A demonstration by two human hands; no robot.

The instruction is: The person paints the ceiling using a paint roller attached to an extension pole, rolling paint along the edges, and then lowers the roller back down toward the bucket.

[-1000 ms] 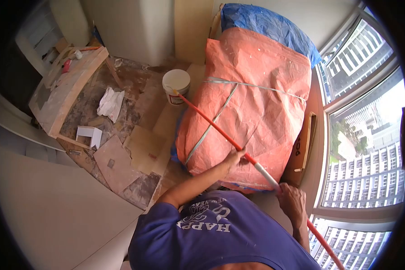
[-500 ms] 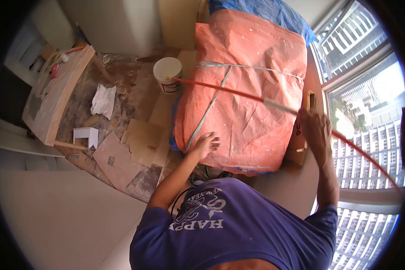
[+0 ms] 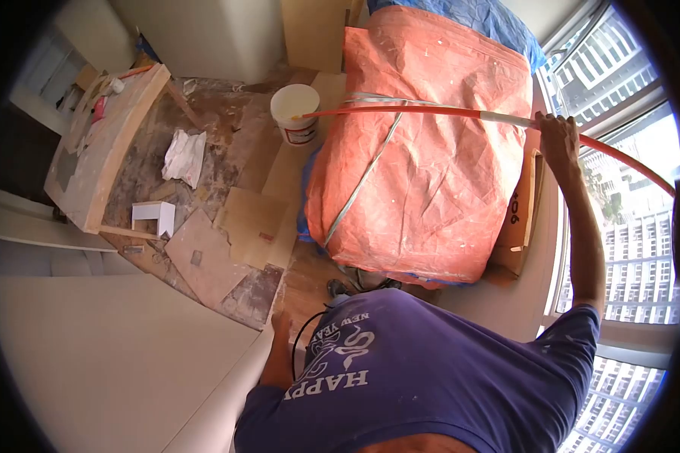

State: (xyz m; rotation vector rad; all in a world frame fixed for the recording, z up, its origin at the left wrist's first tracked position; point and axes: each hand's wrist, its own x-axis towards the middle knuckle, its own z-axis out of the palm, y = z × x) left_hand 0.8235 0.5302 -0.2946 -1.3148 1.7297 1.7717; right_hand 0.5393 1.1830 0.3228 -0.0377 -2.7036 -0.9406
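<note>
My right hand (image 3: 559,143), raised by the window, is closed around a long red pole (image 3: 431,111) with a pale grey section beside my grip. The pole runs across the picture, its left end appearing at the rim of a white bucket (image 3: 301,130); whether it touches the bucket I cannot tell. Behind the pole is a big bundle wrapped in orange tarpaulin (image 3: 431,196) and tied with cord. My left hand (image 3: 281,323) hangs low beside my body at the edge of a pale panel, its fingers hard to make out.
Windows (image 3: 627,166) line the right side, next to a cardboard box (image 3: 517,223). Blue sheeting (image 3: 468,23) covers the far end of the bundle. On the dirty floor at left lie a wooden bench-like frame (image 3: 117,151), a crumpled white bag (image 3: 183,158) and board pieces (image 3: 253,226).
My right hand has risen and moved farther out, bringing the pole closer to level. My left hand has dropped from the tarpaulin's near edge to my side. The view has shifted slightly.
</note>
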